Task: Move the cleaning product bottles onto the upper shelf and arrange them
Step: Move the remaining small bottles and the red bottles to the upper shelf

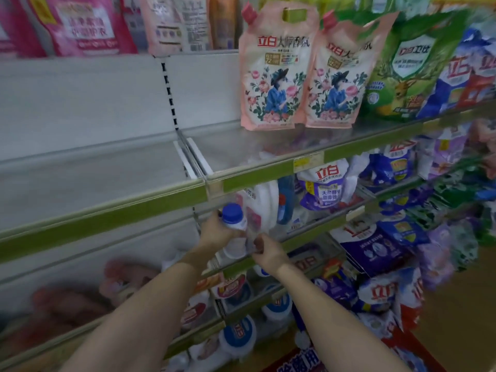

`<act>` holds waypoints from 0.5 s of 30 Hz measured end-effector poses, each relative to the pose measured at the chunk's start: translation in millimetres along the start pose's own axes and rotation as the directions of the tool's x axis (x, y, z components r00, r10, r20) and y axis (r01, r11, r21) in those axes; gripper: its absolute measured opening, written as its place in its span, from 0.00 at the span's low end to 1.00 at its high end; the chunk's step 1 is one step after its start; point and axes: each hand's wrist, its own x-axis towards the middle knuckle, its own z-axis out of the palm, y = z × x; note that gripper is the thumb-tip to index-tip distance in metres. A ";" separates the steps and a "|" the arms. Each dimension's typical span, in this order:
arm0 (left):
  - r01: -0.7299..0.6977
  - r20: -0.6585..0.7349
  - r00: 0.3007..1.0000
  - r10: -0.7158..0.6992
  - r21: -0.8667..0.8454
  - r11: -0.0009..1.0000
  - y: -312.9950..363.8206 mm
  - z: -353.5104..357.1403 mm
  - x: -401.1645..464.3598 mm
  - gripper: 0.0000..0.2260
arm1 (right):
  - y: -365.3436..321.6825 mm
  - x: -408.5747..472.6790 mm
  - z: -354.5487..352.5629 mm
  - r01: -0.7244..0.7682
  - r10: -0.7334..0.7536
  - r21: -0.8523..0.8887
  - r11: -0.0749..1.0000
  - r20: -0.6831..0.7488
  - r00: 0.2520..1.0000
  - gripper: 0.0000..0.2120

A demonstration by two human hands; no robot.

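Note:
A white bottle with a blue cap [234, 224] stands at the front of the lower shelf, just under the green-edged upper shelf [112, 210]. My left hand [214, 232] grips the bottle from its left side, near the neck. My right hand [264, 249] holds the bottle's right side lower down, fingers curled against it. Behind it stand more white bottles [264, 208] on the same lower shelf. The upper shelf's left part is bare; two pink floral refill pouches [273, 79] stand on its right part.
Green and blue detergent bags [408, 76] fill the upper shelf's far right. Purple and blue pouches [327, 189] crowd the lower shelves on the right. Blue-capped bottles [239, 336] stand on the shelves below. Pink bags [86, 25] sit on the top shelf.

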 end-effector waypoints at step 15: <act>0.306 -0.220 0.883 -0.415 -0.402 0.863 -48.0 -95.4 -146.4 0.32 | -59.1 -54.4 85.2 0.177 -0.158 0.029 0.984 0.605 0.781 0.31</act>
